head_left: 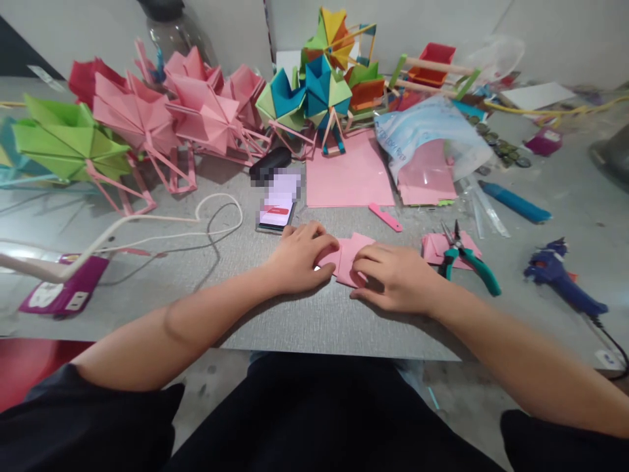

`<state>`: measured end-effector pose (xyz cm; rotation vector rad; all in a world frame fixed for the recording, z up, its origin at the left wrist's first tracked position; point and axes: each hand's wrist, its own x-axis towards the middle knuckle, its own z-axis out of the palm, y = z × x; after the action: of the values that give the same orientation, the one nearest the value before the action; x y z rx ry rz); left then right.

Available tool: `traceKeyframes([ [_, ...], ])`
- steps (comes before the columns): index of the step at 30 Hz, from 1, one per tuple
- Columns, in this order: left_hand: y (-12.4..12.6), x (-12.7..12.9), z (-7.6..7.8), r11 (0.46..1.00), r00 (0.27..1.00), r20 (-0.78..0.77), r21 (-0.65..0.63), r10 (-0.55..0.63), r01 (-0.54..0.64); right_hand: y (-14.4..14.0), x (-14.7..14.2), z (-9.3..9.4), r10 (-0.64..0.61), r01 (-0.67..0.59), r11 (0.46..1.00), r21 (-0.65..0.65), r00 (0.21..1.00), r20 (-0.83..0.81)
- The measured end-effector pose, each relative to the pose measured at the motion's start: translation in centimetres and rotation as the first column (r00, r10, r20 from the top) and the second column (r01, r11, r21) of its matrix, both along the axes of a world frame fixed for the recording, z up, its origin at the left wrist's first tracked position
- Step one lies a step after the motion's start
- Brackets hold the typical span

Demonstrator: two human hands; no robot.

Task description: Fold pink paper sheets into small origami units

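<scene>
Folded pink paper [346,254] lies low over the front middle of the grey table, between my two hands. My left hand [305,257] has its thumb and curled fingers closed on the paper's left part. The right part is held by my right hand [393,275], fingers bent over the paper and thumb below them. Fingertips on both sides hide some of the paper's edges. Just right of my right hand, pliers [458,252] with teal handles rest on a small stack of pink paper pieces [433,249].
Large pink sheets [346,172] lie behind my hands, with a pink stick [385,217] nearer. A phone [278,202] is at the left. A blue glue gun [565,278] and a blue cutter [515,202] lie right. Folded paper wheels [135,115] line the back.
</scene>
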<state>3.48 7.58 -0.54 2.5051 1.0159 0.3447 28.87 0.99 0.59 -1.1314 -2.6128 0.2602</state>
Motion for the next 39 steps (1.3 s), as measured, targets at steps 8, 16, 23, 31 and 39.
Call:
traceKeyframes([
  [8,-0.1,-0.4,-0.5,0.996,0.997,0.079,0.092,-0.016,0.009,0.4,0.5,-0.9,0.025,-0.021,0.941,0.339,1.0,-0.006],
  [16,-0.6,-1.2,0.1,0.948,0.943,0.318,0.317,-0.094,-0.012,1.5,2.0,-1.4,-0.061,0.127,0.954,0.27,0.969,-0.238],
  [23,-2.1,-0.9,0.3,0.985,0.843,0.515,0.151,-0.154,0.087,1.2,2.0,-1.2,-0.079,0.115,0.986,0.121,0.961,-0.265],
  [31,-3.5,-0.9,1.1,0.999,0.85,0.526,0.016,0.03,-0.046,0.5,0.0,-0.1,-0.015,0.093,0.984,0.149,0.89,-0.455],
  [39,-4.5,-0.6,3.3,0.934,0.794,0.55,-0.351,0.259,-0.062,-1.4,-2.2,0.8,-0.173,0.229,0.973,-0.006,0.72,-0.672],
])
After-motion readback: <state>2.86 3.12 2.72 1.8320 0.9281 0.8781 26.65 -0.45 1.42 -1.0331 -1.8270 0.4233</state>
